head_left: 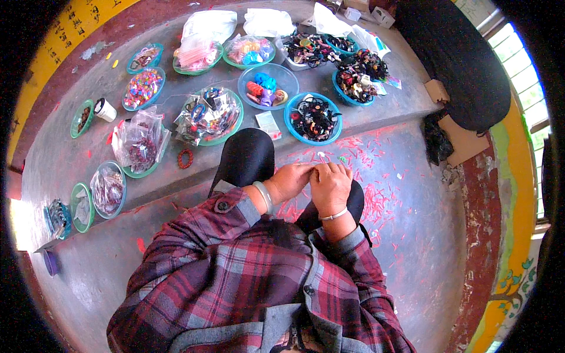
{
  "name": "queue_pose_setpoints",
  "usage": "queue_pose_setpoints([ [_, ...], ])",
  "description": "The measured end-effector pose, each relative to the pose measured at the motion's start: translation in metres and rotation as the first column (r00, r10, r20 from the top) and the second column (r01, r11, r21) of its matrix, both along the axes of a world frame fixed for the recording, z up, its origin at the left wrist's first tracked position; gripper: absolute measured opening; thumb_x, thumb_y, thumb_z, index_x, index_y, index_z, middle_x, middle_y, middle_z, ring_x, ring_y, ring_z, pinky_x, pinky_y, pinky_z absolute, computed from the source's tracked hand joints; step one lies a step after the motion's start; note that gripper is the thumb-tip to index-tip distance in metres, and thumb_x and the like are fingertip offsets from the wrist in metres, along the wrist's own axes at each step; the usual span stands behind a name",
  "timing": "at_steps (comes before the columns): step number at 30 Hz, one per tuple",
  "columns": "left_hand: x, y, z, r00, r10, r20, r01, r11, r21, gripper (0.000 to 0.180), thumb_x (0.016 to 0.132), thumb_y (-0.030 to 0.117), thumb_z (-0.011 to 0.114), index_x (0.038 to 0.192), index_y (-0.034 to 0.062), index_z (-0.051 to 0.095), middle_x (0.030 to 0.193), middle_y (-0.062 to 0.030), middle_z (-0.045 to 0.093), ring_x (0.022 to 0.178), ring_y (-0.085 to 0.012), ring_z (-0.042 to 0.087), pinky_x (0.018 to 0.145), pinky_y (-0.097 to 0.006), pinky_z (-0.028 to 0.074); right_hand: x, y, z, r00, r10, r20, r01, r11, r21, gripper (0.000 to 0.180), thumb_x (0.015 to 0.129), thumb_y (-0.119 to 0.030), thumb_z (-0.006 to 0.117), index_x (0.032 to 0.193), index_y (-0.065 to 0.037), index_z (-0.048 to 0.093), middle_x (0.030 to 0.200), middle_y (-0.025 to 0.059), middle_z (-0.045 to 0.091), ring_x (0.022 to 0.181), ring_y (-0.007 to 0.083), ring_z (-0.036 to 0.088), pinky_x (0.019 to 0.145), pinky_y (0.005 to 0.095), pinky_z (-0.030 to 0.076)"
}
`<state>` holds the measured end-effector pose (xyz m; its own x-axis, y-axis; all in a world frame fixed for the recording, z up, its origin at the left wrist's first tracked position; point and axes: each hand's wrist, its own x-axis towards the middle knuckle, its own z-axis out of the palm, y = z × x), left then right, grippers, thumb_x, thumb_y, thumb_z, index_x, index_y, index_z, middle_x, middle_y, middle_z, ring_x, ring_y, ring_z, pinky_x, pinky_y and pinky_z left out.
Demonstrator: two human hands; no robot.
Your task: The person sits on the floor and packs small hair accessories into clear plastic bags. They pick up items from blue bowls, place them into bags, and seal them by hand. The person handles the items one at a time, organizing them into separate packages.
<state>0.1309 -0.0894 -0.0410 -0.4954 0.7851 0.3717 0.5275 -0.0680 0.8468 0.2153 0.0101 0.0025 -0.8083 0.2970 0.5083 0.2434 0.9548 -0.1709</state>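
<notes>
My left hand (288,182) and my right hand (330,187) meet in front of my knees, their fingertips pinched close together. Whatever lies between the fingers is hidden or too small to name. A pale bangle (263,197) circles my left wrist, and a thin silver bangle (334,215) my right. Beyond the hands, on the raised step, stands a blue basket (288,127) of black cords and small parts. A small white card (268,125) lies left of it. Further left, a red bead bracelet (185,158) rests near the step's edge.
Red scraps (376,203) litter the lower floor right of my hands. Several baskets of beads, bagged parts and thread cover the step, including a clear blue bowl (240,88) of yarn balls. A black bag (435,138) and cardboard (465,141) lie at the right.
</notes>
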Motion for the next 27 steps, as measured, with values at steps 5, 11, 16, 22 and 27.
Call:
queue_pose_setpoints([
  [5,-0.002,0.002,-0.009,0.964,0.053,0.261,-0.046,0.998,-0.033,0.022,0.085,0.017,0.049,0.092,-0.0014,0.059,0.08,-0.0176,0.061,0.074,-0.0242,0.061,0.064,-0.032,0.046,0.001,0.007,-0.01,0.999,-0.019,-0.05,0.004,0.957,-0.289,0.004,0.068,-0.012,0.061,0.069,-0.01,0.06,0.072,0.0069,0.06,0.073,0.0243,0.057,0.067,0.037,0.041],
  [11,-0.01,0.001,-0.017,0.925,0.021,0.379,0.011,0.997,-0.081,0.025,0.087,0.019,0.049,0.096,-0.0019,0.059,0.077,-0.0094,0.062,0.072,-0.0131,0.058,0.066,-0.027,0.046,0.003,0.01,-0.008,0.995,-0.029,-0.093,-0.03,0.818,-0.574,0.005,0.069,-0.01,0.061,0.072,-0.007,0.061,0.072,0.008,0.06,0.072,0.0255,0.058,0.064,0.0349,0.044],
  [16,-0.008,0.002,-0.013,0.942,0.021,0.335,0.015,0.995,-0.103,0.022,0.086,0.016,0.049,0.097,-0.0008,0.059,0.079,-0.0113,0.062,0.075,-0.0158,0.059,0.067,-0.028,0.046,0.002,0.011,-0.007,0.997,0.033,-0.069,-0.059,0.904,-0.424,0.006,0.07,-0.012,0.061,0.074,-0.007,0.061,0.074,0.008,0.06,0.074,0.0258,0.057,0.065,0.0366,0.042],
  [22,-0.005,0.005,-0.017,0.976,-0.008,0.219,0.021,0.998,-0.055,0.02,0.084,0.015,0.05,0.098,0.0026,0.059,0.085,-0.0198,0.06,0.079,-0.0274,0.061,0.068,-0.033,0.046,0.0,0.003,0.001,0.998,0.04,0.055,-0.038,0.999,-0.034,0.007,0.07,-0.015,0.061,0.073,-0.009,0.06,0.071,0.0065,0.058,0.071,0.0256,0.056,0.066,0.0383,0.04],
  [27,-0.003,0.002,-0.007,0.969,-0.015,0.247,0.045,0.992,-0.118,0.024,0.084,0.018,0.052,0.104,0.0048,0.058,0.092,-0.019,0.06,0.086,-0.0266,0.061,0.074,-0.032,0.046,-0.002,-0.001,-0.001,0.994,0.02,0.105,-0.03,0.995,0.095,0.004,0.069,-0.013,0.059,0.071,-0.01,0.057,0.071,0.0059,0.056,0.07,0.0244,0.055,0.067,0.0382,0.039],
])
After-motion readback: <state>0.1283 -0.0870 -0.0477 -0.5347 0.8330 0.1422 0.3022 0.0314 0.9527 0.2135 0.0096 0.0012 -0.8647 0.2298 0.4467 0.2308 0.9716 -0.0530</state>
